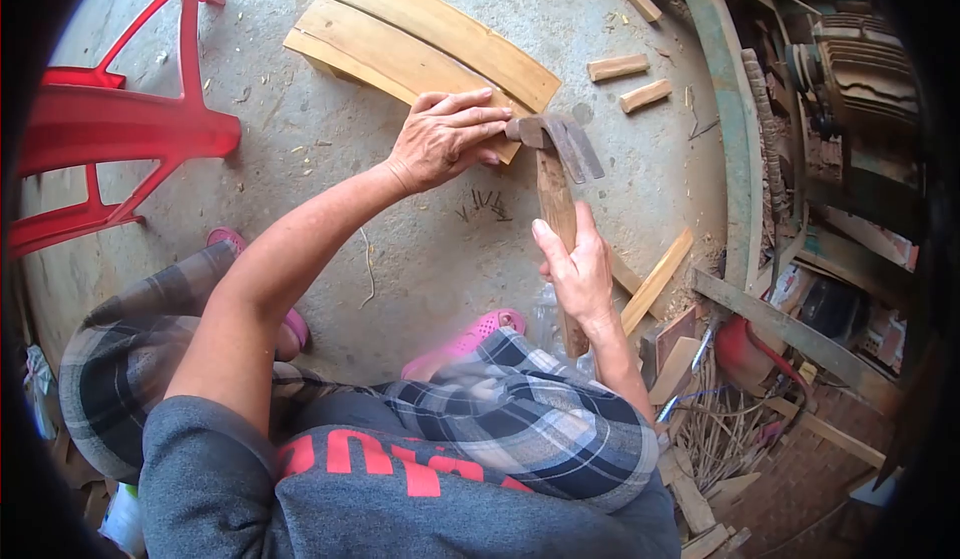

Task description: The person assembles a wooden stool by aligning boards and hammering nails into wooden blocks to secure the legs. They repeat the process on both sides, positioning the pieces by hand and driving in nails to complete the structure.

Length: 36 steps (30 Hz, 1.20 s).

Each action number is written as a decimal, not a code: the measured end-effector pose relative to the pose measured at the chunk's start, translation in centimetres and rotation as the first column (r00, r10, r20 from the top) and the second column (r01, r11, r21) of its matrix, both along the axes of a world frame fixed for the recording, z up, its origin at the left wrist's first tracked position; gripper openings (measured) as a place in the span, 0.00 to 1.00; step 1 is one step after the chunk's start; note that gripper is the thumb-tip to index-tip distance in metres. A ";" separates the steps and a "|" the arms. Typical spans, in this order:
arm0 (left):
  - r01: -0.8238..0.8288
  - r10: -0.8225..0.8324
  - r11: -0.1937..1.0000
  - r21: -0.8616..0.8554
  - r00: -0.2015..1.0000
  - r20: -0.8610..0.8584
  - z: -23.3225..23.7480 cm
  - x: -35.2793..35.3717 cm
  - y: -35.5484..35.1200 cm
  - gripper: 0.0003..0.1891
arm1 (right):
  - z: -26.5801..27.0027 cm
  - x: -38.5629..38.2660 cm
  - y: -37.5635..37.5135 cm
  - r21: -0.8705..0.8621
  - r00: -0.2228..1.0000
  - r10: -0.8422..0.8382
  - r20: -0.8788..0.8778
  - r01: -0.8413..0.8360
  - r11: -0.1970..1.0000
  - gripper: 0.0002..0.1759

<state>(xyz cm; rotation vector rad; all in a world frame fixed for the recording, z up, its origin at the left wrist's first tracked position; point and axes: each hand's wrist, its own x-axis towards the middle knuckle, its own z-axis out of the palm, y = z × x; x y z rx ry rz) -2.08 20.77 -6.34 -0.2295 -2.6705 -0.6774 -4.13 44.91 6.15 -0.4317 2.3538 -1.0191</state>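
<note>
My left hand (447,137) lies over the near end of a curved piece made of joined wooden boards (400,44) on the concrete floor. Its fingers are drawn together at the board's end, right beside the hammer head; whatever they pinch there is hidden. My right hand (580,271) is wrapped around the wooden handle of a claw hammer (558,191). The hammer's face touches or nearly touches my left fingertips, with the claw pointing right. Several loose nails (485,204) lie on the floor just below the wooden piece.
A red plastic chair (120,129) lies at the left. Small wood blocks (618,67) and strips (657,279) are scattered on the right. A green frame (735,119) with a motor (865,69) stands beyond them. Sticks and scraps (735,439) pile up at the lower right.
</note>
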 end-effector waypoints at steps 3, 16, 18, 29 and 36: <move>0.022 -0.022 1.000 -0.007 1.000 0.019 1.2 0.3 -0.2 0.23 | 1.5 0.0 -0.3 -0.031 0.999 -0.013 -0.037 0.012 0.999 0.24; -0.354 0.426 0.865 -0.357 0.893 0.147 1.6 -3.8 -1.1 0.24 | 3.4 -0.2 0.4 -0.274 0.932 0.111 -0.345 -0.213 0.938 0.27; -0.353 0.438 0.855 -0.381 0.885 0.161 1.8 -3.6 -1.0 0.24 | 1.7 -0.2 -0.2 -0.045 0.978 0.124 -0.166 -0.133 0.990 0.24; -0.345 0.430 0.860 -0.377 0.887 0.168 1.6 -3.6 -0.7 0.23 | 4.3 -0.8 0.5 -0.324 0.990 -0.014 -0.142 -0.033 0.945 0.24; -0.349 0.435 0.850 -0.393 0.888 0.152 1.9 -3.8 -0.9 0.23 | 5.4 -1.6 0.1 -0.446 0.995 -0.082 -0.064 0.045 0.894 0.25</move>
